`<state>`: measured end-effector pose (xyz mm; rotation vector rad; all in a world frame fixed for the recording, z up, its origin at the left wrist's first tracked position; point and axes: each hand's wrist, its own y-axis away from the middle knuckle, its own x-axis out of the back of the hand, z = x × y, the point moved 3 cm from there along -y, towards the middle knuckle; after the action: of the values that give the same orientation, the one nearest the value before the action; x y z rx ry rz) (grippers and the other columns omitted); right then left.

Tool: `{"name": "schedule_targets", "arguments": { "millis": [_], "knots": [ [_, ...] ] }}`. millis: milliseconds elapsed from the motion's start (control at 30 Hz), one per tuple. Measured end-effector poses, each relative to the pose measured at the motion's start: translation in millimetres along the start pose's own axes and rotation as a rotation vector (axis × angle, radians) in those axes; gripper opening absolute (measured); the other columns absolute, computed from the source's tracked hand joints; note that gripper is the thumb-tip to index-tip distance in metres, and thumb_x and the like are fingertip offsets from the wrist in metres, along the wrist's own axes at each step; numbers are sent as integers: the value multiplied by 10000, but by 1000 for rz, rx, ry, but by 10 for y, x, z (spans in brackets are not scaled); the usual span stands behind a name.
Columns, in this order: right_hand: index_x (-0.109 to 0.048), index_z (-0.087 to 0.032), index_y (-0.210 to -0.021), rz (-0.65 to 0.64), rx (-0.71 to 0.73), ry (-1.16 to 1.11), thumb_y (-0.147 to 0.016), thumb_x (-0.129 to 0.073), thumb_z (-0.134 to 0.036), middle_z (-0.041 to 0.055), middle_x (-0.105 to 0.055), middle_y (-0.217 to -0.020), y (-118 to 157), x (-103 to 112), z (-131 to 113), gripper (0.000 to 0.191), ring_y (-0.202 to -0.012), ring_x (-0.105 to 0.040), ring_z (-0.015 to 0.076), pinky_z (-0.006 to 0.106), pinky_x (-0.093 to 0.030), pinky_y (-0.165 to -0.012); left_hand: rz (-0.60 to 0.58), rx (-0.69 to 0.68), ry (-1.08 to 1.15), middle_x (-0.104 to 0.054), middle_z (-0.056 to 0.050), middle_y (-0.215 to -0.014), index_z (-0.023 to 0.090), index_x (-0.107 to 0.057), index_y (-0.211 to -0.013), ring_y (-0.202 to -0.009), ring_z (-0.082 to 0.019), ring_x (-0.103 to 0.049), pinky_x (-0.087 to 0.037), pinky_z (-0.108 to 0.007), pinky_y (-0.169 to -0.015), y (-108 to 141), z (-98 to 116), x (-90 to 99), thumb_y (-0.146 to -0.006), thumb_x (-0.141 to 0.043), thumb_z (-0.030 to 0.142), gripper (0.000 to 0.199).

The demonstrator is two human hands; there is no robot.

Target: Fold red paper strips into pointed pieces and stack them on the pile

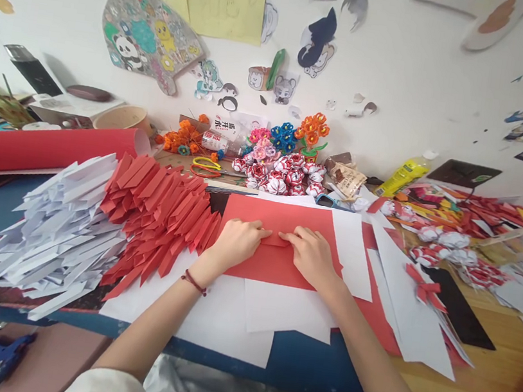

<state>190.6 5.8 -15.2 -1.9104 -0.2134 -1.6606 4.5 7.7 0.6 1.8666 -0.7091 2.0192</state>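
A small folded piece of red paper [275,239] lies over a larger red sheet [270,272] in the middle of the table. My left hand [241,240] is closed on the left end of the folded piece, its index finger pointing inward. From the other side my right hand [309,252] holds the right end, fingers bent. White sheets [355,254] lie beneath and around the red sheet. To the left are a heap of folded red strips [161,214] and a heap of folded white strips [67,227].
A red roll [44,149] lies behind the heaps. Paper flowers [288,174], yellow-handled scissors [206,165] and a yellow bottle [405,174] stand or lie near the wall. Paper scraps [496,219] cover the right side. A blue glue gun [3,354] is at lower left.
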Motion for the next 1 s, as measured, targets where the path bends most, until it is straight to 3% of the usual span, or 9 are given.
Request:
{"name": "schedule_targets", "arguments": {
  "millis": [200,367,733,1000],
  "knots": [
    [-664,-230,-1184,-22,48,-1,-842,-426,21,56,-598,-878,7,0,-31,486,-822,-545,186,314,-356,-732,-20,-11,-20,-614,-64,-938,276,-621,-1185,-652,-148,-599,-352,-243,-542,-7,37,-42,-930,-377,197,362],
    [-666,-230,-1191,-24,13,12,-857,-427,1,59,-592,-853,-4,27,-77,471,-763,-528,179,315,-347,-699,-17,4,-8,-589,-52,-947,336,-535,-1296,-625,-132,-585,-353,-231,-527,-12,56,-51,-943,-350,206,419],
    [-716,-229,-1099,6,-144,-54,-777,-481,33,48,-619,-822,-28,-34,-28,477,-672,-462,180,299,-372,-690,-30,60,-21,-608,-72,-869,236,-632,-1131,-634,-165,-595,-373,-263,-565,-19,49,-58,-911,-371,169,348],
    [-662,-231,-1202,-31,-111,-67,-836,-440,5,52,-567,-841,-17,-53,-45,489,-685,-478,173,296,-382,-664,-14,36,-22,-591,-73,-963,265,-598,-1190,-623,-154,-590,-351,-254,-523,3,56,-78,-927,-348,195,369]
  ]
}}
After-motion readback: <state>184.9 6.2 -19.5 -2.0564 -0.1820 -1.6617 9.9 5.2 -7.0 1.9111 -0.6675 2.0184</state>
